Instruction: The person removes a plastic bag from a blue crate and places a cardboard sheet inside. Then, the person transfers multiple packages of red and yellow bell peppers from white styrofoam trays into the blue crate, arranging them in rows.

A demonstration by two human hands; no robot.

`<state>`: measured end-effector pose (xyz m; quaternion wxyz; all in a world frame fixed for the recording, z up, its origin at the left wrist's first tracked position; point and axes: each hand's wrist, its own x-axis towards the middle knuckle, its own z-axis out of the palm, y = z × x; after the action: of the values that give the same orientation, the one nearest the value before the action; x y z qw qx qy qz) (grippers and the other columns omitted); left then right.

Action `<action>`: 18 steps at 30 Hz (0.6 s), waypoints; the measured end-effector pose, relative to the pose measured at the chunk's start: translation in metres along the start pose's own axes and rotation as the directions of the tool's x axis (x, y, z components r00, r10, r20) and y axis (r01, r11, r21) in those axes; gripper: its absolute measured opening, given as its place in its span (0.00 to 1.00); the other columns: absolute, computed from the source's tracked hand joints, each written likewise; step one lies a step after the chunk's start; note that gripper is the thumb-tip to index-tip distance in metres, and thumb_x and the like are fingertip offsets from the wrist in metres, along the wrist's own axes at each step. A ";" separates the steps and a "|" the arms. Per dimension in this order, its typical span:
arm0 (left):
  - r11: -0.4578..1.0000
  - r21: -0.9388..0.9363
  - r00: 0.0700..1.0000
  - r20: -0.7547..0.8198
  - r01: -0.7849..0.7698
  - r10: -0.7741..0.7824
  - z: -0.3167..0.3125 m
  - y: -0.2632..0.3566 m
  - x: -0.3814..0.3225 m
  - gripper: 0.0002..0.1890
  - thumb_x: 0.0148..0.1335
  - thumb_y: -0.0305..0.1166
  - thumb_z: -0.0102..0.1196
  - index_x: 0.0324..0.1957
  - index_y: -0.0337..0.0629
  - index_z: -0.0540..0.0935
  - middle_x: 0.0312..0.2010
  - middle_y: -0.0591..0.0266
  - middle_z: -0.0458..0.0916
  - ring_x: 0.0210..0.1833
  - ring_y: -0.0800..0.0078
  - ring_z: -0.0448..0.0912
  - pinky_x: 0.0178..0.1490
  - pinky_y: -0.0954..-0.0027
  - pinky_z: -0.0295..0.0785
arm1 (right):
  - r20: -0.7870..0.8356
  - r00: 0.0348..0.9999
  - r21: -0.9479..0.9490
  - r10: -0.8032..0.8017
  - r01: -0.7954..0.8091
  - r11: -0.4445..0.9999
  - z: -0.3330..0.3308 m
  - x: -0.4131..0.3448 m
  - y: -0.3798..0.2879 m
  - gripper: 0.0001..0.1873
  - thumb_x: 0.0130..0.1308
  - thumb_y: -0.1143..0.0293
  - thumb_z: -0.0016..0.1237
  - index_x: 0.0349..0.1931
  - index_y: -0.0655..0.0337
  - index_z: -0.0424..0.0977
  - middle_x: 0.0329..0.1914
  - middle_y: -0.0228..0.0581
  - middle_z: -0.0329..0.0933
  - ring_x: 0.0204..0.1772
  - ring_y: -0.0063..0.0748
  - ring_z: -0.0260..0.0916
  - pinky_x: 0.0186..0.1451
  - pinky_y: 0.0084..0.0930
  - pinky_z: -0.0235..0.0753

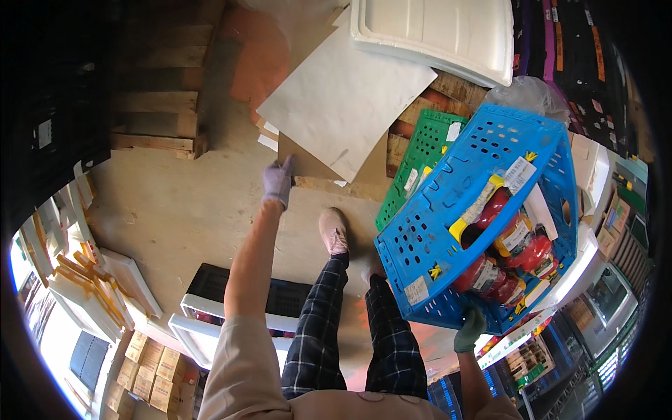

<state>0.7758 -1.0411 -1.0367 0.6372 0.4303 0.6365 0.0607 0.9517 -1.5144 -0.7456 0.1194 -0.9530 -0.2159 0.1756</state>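
Observation:
My right hand [471,329], in a green glove, grips the near lower edge of a tilted blue plastic crate [415,257]. Inside the crate lie bagged red and yellow bell peppers [517,244] with labels. My left hand [276,181], in a pale lavender glove, is at the left corner of a brown cardboard sheet [307,163]; its fingers are partly curled, and whether they pinch the sheet is unclear. A large white sheet [352,100] lies over the cardboard. Beside the blue crate, partly hidden, is a green plastic crate [399,184].
A white foam box lid [436,31] sits at the top, near a wooden pallet [451,86]. Another pallet [157,142] is at the upper left. White foam boxes [197,336] and a black crate [210,283] stand by my legs. Cartons [152,367] are stacked at lower left.

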 end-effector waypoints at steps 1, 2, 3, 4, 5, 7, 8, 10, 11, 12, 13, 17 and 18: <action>0.999 0.030 0.999 0.012 -0.036 0.035 -0.002 0.009 -0.017 0.18 0.62 0.44 0.57 0.34 0.36 0.79 0.14 0.67 0.71 0.13 0.79 0.67 0.18 0.75 0.62 | 0.011 1.000 -0.019 -0.023 0.023 1.000 0.001 0.000 0.002 0.16 0.69 0.66 0.34 0.30 0.64 0.74 0.27 0.47 0.74 0.27 0.44 0.70 0.29 0.35 0.67; 0.998 -0.046 0.999 0.005 -0.036 0.036 -0.004 0.019 -0.037 0.17 0.62 0.44 0.57 0.32 0.37 0.79 0.14 0.67 0.71 0.13 0.79 0.67 0.18 0.75 0.61 | 0.023 0.999 -0.039 -0.048 0.049 0.998 0.000 0.001 0.003 0.15 0.70 0.66 0.34 0.30 0.63 0.73 0.29 0.47 0.74 0.28 0.45 0.69 0.29 0.36 0.67; 0.992 -0.118 0.999 -0.002 -0.041 0.041 -0.007 0.036 -0.063 0.17 0.63 0.44 0.56 0.31 0.38 0.79 0.14 0.67 0.71 0.13 0.80 0.66 0.18 0.76 0.61 | 0.004 0.999 -0.025 -0.035 0.035 0.999 0.000 0.001 0.002 0.15 0.69 0.66 0.34 0.30 0.63 0.73 0.29 0.48 0.74 0.27 0.46 0.69 0.30 0.36 0.67; 0.989 -0.130 0.997 0.007 -0.076 0.078 -0.011 0.060 -0.094 0.17 0.63 0.44 0.56 0.28 0.40 0.79 0.14 0.66 0.72 0.14 0.80 0.67 0.18 0.76 0.61 | -0.015 1.000 -0.012 -0.019 0.019 1.000 0.002 0.001 -0.001 0.15 0.69 0.66 0.34 0.29 0.63 0.73 0.28 0.48 0.74 0.27 0.46 0.69 0.30 0.37 0.67; 0.987 -0.148 0.998 -0.006 -0.066 0.066 -0.018 0.073 -0.119 0.16 0.63 0.44 0.56 0.28 0.40 0.78 0.14 0.68 0.71 0.14 0.80 0.67 0.19 0.76 0.61 | -0.026 1.000 0.006 -0.013 0.013 1.000 0.003 0.002 -0.004 0.15 0.69 0.67 0.34 0.29 0.63 0.74 0.28 0.48 0.74 0.27 0.47 0.69 0.30 0.37 0.67; 0.981 -0.191 0.998 -0.049 -0.038 0.029 -0.037 0.083 -0.160 0.15 0.63 0.43 0.56 0.27 0.42 0.78 0.14 0.70 0.69 0.15 0.80 0.67 0.21 0.76 0.62 | 0.014 1.000 -0.040 0.008 -0.008 0.999 0.002 0.006 -0.006 0.15 0.68 0.66 0.34 0.30 0.64 0.74 0.28 0.48 0.75 0.28 0.48 0.70 0.32 0.36 0.69; 0.982 -0.185 0.999 -0.024 -0.033 0.030 -0.045 0.081 -0.177 0.16 0.63 0.44 0.55 0.27 0.42 0.78 0.15 0.70 0.70 0.16 0.80 0.68 0.21 0.75 0.63 | 0.039 0.999 -0.064 0.015 -0.012 0.998 0.001 0.008 -0.005 0.15 0.68 0.66 0.34 0.30 0.64 0.74 0.29 0.49 0.75 0.29 0.48 0.71 0.32 0.36 0.70; 0.982 -0.184 0.999 -0.020 0.042 -0.046 -0.060 0.067 -0.198 0.17 0.63 0.45 0.55 0.25 0.42 0.78 0.17 0.67 0.74 0.18 0.78 0.70 0.23 0.74 0.65 | -0.004 0.982 -0.254 -0.189 0.182 0.950 0.003 0.000 0.024 0.17 0.69 0.65 0.33 0.32 0.65 0.75 0.31 0.50 0.76 0.32 0.50 0.73 0.36 0.37 0.72; 0.972 -0.231 0.998 -0.046 0.039 -0.051 -0.060 0.065 -0.208 0.18 0.62 0.47 0.55 0.26 0.42 0.78 0.18 0.65 0.76 0.19 0.77 0.71 0.24 0.73 0.65 | -0.009 0.953 -0.330 -0.304 0.284 0.900 0.014 -0.004 0.030 0.18 0.69 0.64 0.33 0.33 0.66 0.75 0.32 0.50 0.77 0.34 0.51 0.73 0.38 0.37 0.73; 0.986 -0.141 0.994 -0.060 0.087 -0.096 -0.062 0.062 -0.215 0.19 0.62 0.48 0.56 0.27 0.41 0.78 0.19 0.65 0.76 0.19 0.76 0.72 0.25 0.72 0.66 | 0.007 0.988 -0.200 -0.152 0.151 0.968 0.014 -0.004 0.018 0.19 0.69 0.63 0.32 0.35 0.66 0.76 0.34 0.50 0.78 0.36 0.52 0.74 0.40 0.38 0.73; 0.973 -0.218 0.988 -0.115 0.081 -0.108 -0.061 0.055 -0.223 0.20 0.62 0.48 0.56 0.29 0.38 0.78 0.20 0.63 0.77 0.20 0.76 0.74 0.25 0.73 0.67 | 0.061 0.998 -0.080 -0.006 0.011 0.997 0.004 0.002 0.003 0.20 0.70 0.61 0.32 0.36 0.66 0.76 0.36 0.50 0.78 0.39 0.52 0.75 0.43 0.38 0.74; 0.997 -0.075 0.975 -0.221 0.016 -0.032 -0.065 0.026 -0.258 0.15 0.66 0.39 0.52 0.41 0.35 0.80 0.23 0.63 0.80 0.22 0.78 0.76 0.25 0.76 0.69 | 0.098 0.992 -0.141 0.076 -0.062 0.988 0.004 0.007 0.007 0.22 0.71 0.58 0.29 0.42 0.64 0.77 0.41 0.50 0.79 0.43 0.51 0.75 0.47 0.40 0.71; 0.995 -0.095 0.964 -0.265 -0.018 -0.008 -0.065 0.028 -0.271 0.15 0.66 0.38 0.51 0.41 0.34 0.79 0.21 0.64 0.78 0.21 0.79 0.75 0.24 0.76 0.68 | 0.108 0.989 -0.140 0.097 -0.081 0.987 0.004 0.009 0.007 0.23 0.71 0.57 0.29 0.42 0.63 0.77 0.41 0.49 0.79 0.43 0.51 0.75 0.47 0.40 0.71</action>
<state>0.6827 -1.1629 -0.8016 0.5662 0.3885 0.7113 0.1502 0.9603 -1.5160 -0.7541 0.0341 -0.9560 -0.1910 0.2199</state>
